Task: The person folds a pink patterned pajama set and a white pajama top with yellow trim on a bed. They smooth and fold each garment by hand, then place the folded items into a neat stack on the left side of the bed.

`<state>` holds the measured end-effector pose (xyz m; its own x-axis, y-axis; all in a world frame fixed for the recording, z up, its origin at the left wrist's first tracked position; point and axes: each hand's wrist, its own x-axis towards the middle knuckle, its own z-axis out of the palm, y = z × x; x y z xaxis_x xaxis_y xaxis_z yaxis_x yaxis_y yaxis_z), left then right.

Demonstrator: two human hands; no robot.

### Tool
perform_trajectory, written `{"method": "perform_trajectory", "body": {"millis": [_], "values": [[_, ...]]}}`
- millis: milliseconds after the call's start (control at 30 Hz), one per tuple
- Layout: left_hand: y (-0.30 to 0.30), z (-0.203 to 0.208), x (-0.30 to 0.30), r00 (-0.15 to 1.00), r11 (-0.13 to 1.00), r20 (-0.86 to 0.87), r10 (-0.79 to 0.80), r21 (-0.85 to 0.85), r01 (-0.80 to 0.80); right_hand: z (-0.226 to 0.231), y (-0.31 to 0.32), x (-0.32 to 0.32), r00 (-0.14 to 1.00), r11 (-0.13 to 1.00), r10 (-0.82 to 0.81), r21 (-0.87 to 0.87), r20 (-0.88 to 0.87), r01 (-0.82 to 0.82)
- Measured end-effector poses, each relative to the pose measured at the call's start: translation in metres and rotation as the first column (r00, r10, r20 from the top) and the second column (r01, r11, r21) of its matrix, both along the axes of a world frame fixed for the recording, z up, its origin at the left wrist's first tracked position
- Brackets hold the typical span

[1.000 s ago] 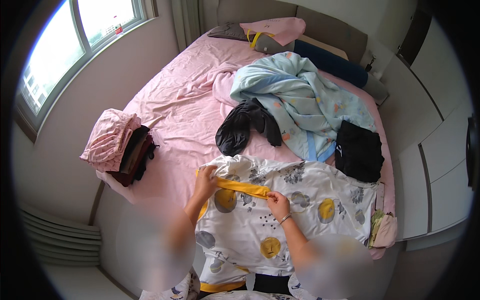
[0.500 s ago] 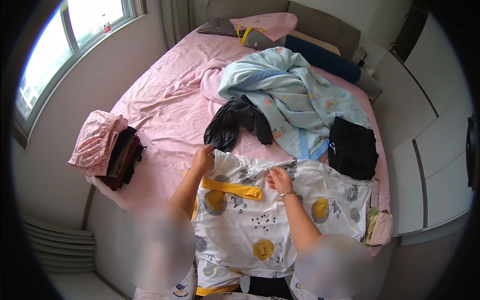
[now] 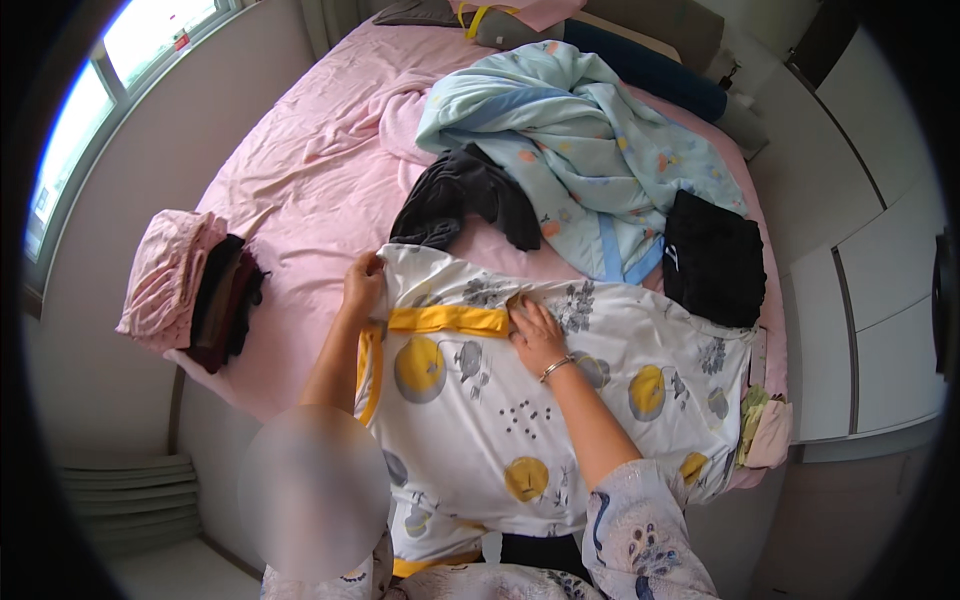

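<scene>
A white pajama top [image 3: 470, 440] with yellow trim and grey and yellow prints lies spread over the near edge of the bed. My left hand [image 3: 364, 283] is closed on its far left corner, fingertips pinching the cloth. Along the upper part of the garment runs a yellow band [image 3: 450, 320], lying nearly straight. At that band's right end my right hand [image 3: 538, 330], with a bracelet on its wrist, rests palm down on the fabric, fingers stretched out. The garment's near edge hangs toward my lap, where another yellow-trimmed part shows.
Dark grey clothing [image 3: 465, 195] lies crumpled just beyond the top. A light blue quilt [image 3: 560, 140] is heaped behind it. Folded black clothing [image 3: 713, 260] sits at right, above small light-coloured cloths [image 3: 767, 432]. A folded clothes stack [image 3: 175, 280] stands at the bed's left edge.
My left hand has drawn the top's corner slightly left. My right hand has come down flat on the fabric, and the yellow band lies straighter. The whole view has shifted downward.
</scene>
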<state>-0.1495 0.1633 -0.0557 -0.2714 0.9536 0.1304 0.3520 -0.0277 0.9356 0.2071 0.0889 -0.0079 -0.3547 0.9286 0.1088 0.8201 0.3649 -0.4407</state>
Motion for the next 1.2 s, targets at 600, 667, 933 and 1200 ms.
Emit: {"method": "perform_trajectory", "body": {"millis": [600, 667, 933, 1200], "values": [[-0.444, -0.023, 0.029, 0.972, 0.957, 0.18, 0.151, -0.273, -0.098, 0.062, -0.326, 0.023, 0.9, 0.986, 0.137, -0.028, -0.415, -0.163], [-0.469, -0.002, 0.039, 0.879, 0.744, 0.319, 0.354, -0.666, -0.058, 0.061, -0.349, 0.011, 0.898, 0.978, 0.176, -0.031, -0.403, -0.206], [-0.505, 0.008, 0.05, 0.574, 0.71, 0.705, 0.416, -0.646, 0.279, 0.029, -0.387, -0.023, 0.878, 0.936, 0.324, -0.015, -0.353, -0.351], [-0.52, 0.05, 0.049, 0.574, 0.752, 0.723, 0.385, -0.606, 0.258, 0.053, -0.394, -0.017, 0.894, 0.97, 0.211, -0.026, -0.395, -0.241]]}}
